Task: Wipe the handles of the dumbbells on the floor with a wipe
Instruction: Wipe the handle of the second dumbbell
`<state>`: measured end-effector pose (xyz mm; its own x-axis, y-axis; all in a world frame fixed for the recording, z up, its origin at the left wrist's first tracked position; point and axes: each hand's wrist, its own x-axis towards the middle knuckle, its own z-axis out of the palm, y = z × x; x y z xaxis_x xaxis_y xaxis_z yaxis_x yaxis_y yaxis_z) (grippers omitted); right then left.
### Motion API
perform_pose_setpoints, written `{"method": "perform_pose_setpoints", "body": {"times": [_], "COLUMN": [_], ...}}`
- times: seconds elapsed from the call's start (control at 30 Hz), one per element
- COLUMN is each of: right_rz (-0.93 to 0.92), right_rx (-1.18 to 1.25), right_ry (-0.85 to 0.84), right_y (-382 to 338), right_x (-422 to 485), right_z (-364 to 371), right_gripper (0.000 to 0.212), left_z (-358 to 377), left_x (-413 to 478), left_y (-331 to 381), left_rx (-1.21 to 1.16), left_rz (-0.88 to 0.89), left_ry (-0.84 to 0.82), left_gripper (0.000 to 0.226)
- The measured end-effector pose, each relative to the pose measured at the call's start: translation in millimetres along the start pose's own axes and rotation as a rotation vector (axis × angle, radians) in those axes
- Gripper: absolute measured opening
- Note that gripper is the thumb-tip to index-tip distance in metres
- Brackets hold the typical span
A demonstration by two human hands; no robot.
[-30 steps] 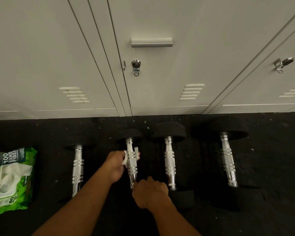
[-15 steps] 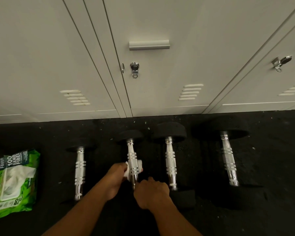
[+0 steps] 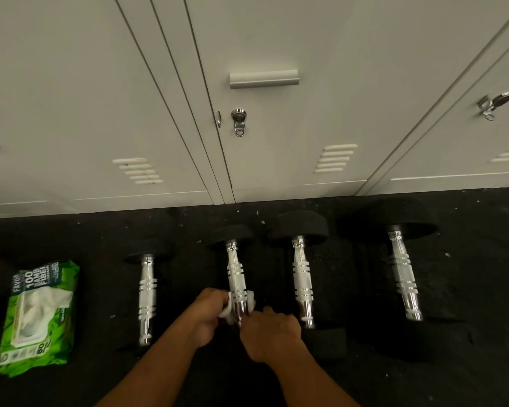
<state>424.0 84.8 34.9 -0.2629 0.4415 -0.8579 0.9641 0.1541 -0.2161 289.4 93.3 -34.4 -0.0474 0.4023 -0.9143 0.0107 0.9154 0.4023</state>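
Note:
Several black dumbbells with chrome handles lie side by side on the dark floor. My left hand (image 3: 209, 314) holds a white wipe (image 3: 228, 308) wrapped around the near end of the second dumbbell's handle (image 3: 236, 274). My right hand (image 3: 269, 330) rests closed on that dumbbell's near weight, which it hides. The leftmost handle (image 3: 147, 298), the third handle (image 3: 302, 277) and the rightmost handle (image 3: 404, 271) lie untouched.
A green pack of wipes (image 3: 39, 315) lies on the floor at the left, its flap open. Grey lockers (image 3: 276, 142) stand right behind the dumbbells. The rubber floor (image 3: 467, 362) at the right is speckled.
My left hand has slid the wipe down the second handle from its middle toward the near end. My right hand has stayed on the near weight.

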Motion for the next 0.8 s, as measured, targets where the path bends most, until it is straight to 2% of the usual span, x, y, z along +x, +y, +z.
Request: {"method": "perform_pose_setpoints", "body": {"times": [0.2, 0.33, 0.53, 0.67, 0.8], "right_rz": [-0.024, -0.033, -0.028, -0.024, -0.021], "right_rx": [-0.012, -0.025, -0.02, -0.02, 0.003], "right_ry": [-0.002, -0.005, -0.007, -0.006, 0.002], "right_y": [0.6, 0.9, 0.1, -0.3, 0.5], "right_x": [-1.2, -1.5, -1.9, -1.7, -0.6], "right_z": [-1.4, -1.8, -2.0, -1.8, -1.7], "right_gripper": [0.04, 0.041, 0.04, 0.039, 0.04], "left_z": [3.6, 1.9, -0.7, 7.5, 3.8], "left_x": [5.5, 6.4, 14.8, 0.1, -13.8], "left_y": [37.8, 55.9, 58.6, 48.3, 18.7], "left_rx": [-0.275, -0.374, -0.329, -0.225, -0.043], "left_rz": [-0.004, 0.009, 0.076, 0.148, 0.142], "left_ry": [0.036, 0.051, 0.12, 0.057, -0.037], "left_gripper": [0.038, 0.036, 0.035, 0.04, 0.038]}}
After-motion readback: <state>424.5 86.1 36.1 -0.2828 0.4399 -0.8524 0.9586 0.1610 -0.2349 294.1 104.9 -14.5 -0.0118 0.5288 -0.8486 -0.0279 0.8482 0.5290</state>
